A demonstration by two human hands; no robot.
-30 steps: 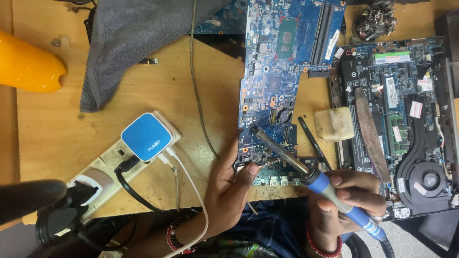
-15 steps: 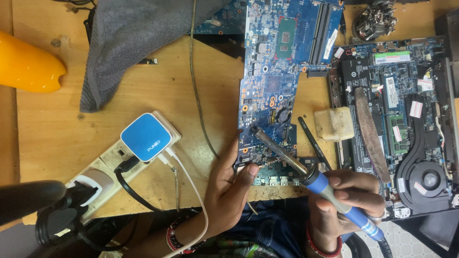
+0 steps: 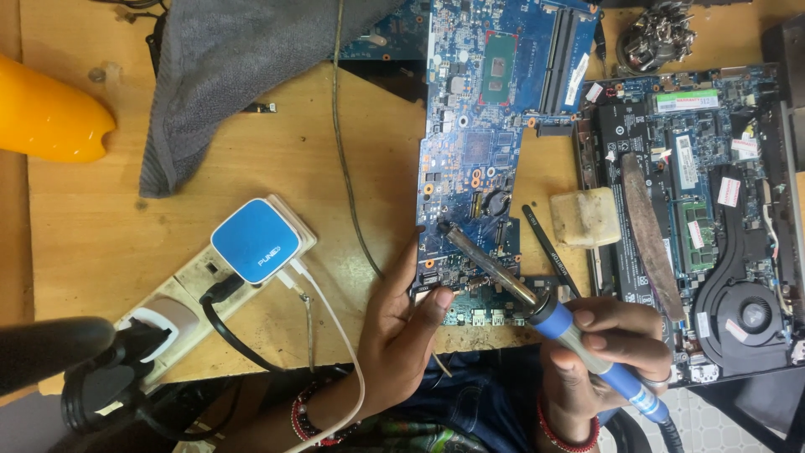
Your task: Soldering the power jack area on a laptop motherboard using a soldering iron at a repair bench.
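Two hands (image 3: pixel 402 335), one soldering iron (image 3: pixel 537 310), two circuit boards (image 3: pixel 495 126).

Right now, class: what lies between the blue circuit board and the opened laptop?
In the head view, a black pry tool and a beige sponge lie on the wooden table.

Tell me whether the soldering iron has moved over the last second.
No. The soldering iron in the right hand keeps its tip at the same spot on the blue circuit board, and sits the same relative to the yellowish sponge.

Blue circuit board (image 3: pixel 495 143), blue-handled soldering iron (image 3: pixel 553 323)
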